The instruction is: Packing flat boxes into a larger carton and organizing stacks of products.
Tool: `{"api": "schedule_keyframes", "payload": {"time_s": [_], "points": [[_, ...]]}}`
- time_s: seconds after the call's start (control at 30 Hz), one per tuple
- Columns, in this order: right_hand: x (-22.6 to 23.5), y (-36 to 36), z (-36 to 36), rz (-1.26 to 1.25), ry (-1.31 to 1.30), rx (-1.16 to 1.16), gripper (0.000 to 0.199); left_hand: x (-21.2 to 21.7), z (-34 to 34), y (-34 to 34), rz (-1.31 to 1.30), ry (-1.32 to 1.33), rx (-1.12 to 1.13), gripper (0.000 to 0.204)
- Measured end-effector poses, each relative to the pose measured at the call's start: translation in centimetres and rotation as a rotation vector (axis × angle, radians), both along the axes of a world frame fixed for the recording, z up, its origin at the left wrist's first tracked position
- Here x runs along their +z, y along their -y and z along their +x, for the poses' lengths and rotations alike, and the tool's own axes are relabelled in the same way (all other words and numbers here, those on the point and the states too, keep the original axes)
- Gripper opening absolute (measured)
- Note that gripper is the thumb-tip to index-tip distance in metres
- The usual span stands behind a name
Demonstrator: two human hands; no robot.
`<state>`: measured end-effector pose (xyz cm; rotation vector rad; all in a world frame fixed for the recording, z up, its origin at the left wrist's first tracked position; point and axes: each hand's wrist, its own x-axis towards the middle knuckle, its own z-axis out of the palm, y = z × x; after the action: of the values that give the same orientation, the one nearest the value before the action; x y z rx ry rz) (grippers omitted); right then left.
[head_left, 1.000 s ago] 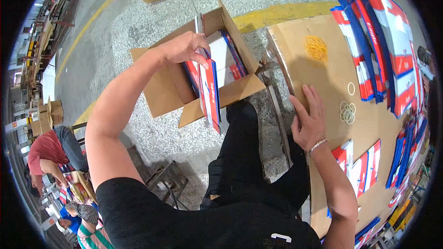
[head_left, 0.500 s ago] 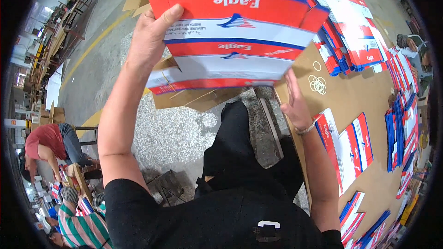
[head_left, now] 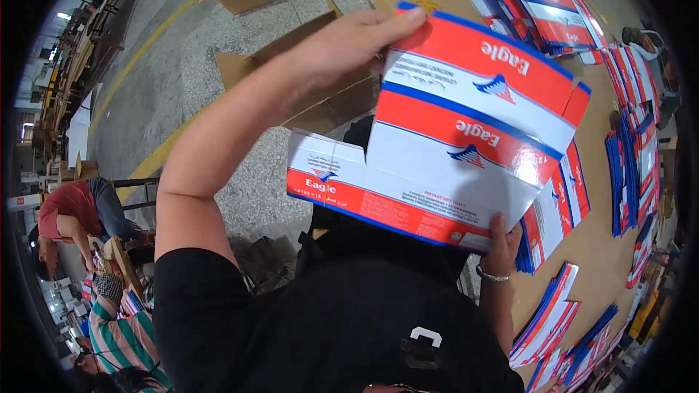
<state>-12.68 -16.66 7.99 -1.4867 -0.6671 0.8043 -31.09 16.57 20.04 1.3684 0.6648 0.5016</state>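
Glossy card blank, matt cardboard box

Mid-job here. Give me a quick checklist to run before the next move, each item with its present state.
1. Left hand gripping the printed cardboard at its upper edge: ok.
2. Right hand gripping near its lower right corner: ok.
3. Nearer box has flaps open: ok.
4. That box's contents visible: not ok, hidden.
5. Whole table visible: not ok, cardboard covers part.

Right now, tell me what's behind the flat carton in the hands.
Behind the flat carton, an open brown box shows at upper left and the tabletop at right; what the carton covers cannot be seen.
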Motion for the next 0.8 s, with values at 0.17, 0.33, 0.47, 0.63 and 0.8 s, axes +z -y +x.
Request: {"api": "schedule_keyframes", "payload": {"time_s": [0.17,0.33,0.47,0.63,0.8], "points": [[-1.0,6.2,-0.5,-0.097,-0.307,-0.289,0.041,-3.8,-4.4,-3.6,-0.049,-0.141,-0.266,0.066],[0.3,8.0,-1.5,-0.022,-0.376,-0.51,0.046,-12.0,-6.5,3.3,-0.529,-0.005,-0.262,0.048],[0.0,9.8,-0.1,0.009,-0.321,-0.517,0.048,-16.6,-6.8,8.4,-0.704,-0.022,-0.013,0.037],[0.0,11.1,1.2,-0.022,-0.322,-0.494,0.047,-13.6,-4.1,9.2,-0.639,-0.089,-0.112,0.038],[-1.6,13.4,1.3,0.001,-0.336,-0.486,0.052,-11.5,-2.3,9.2,-0.562,-0.16,-0.347,0.036]]}}
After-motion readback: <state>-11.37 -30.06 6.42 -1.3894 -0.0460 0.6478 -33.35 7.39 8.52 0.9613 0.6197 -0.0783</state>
